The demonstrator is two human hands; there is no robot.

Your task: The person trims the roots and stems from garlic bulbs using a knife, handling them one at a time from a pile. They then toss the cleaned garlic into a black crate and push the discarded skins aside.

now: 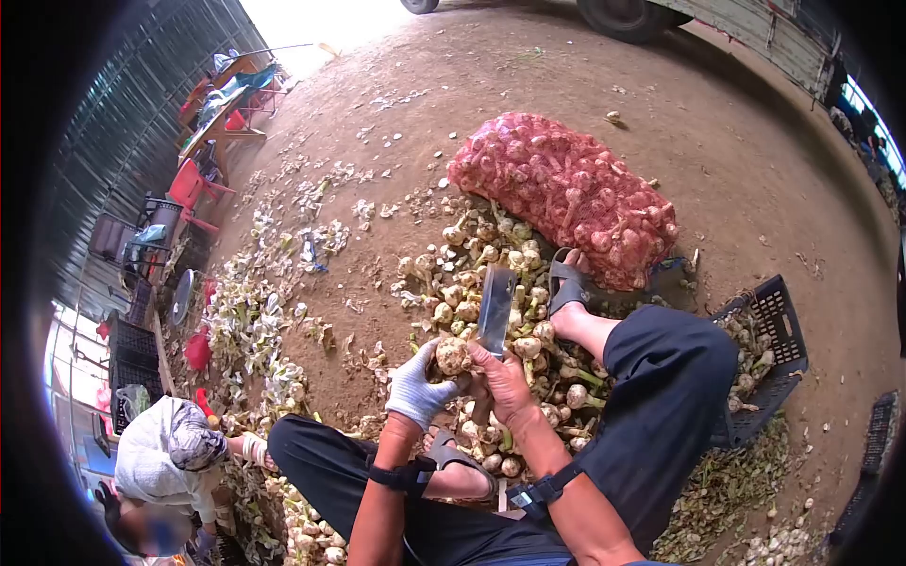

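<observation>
My left hand (419,389), in a white glove, is closed round a garlic bulb (454,357) with a brownish, root-like face turned up. My bare right hand (505,382) grips a cleaver (495,307), its broad blade pointing up and away from me, just right of the bulb. The two hands are close together, and the cleaver's handle is mostly hidden in my fingers. Below and beyond them a heap of garlic bulbs with stems (469,309) lies on the ground between my sandalled feet.
A full red mesh sack (566,193) lies beyond the heap. To the right stands a black crate (779,325) holding bulbs. Trimmed leaves (250,330) litter the dirt at left. Another person (170,453) bends low at the left; chairs (189,184) line the wall, and a truck (755,38) stands behind.
</observation>
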